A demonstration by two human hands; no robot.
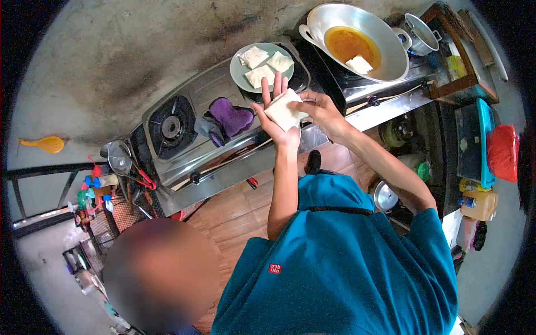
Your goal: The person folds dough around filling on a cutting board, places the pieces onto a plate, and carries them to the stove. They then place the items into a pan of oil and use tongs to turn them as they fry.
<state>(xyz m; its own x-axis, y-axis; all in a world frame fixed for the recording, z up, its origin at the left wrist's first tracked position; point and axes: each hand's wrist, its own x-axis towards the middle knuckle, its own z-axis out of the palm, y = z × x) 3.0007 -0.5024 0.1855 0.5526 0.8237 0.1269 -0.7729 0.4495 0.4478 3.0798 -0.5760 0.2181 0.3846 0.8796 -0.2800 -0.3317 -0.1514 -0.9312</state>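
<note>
A white, square folded pastry parcel (283, 110) lies on the upturned palm of my left hand (282, 133), whose fingers are stretched out beneath and beyond it. From the right, my right hand (325, 116) pinches the parcel's edge between thumb and fingers. Just behind my left fingertips, a pale green plate (237, 77) holds three similar parcels (260, 77) on the stove. Farther right stands a large wok (385, 42) with brown oil (349, 43) in it. One white parcel (359, 65) sits in the oil near the wok's front side.
A purple cloth (230, 116) lies on the stove (215, 156), right of a bare burner (171, 127). A metal pot (421, 34) and a wooden-framed box (463, 67) stand beyond the wok. Strainer (119, 157) and utensils are at left; another person's blurred head (162, 273) is lower left.
</note>
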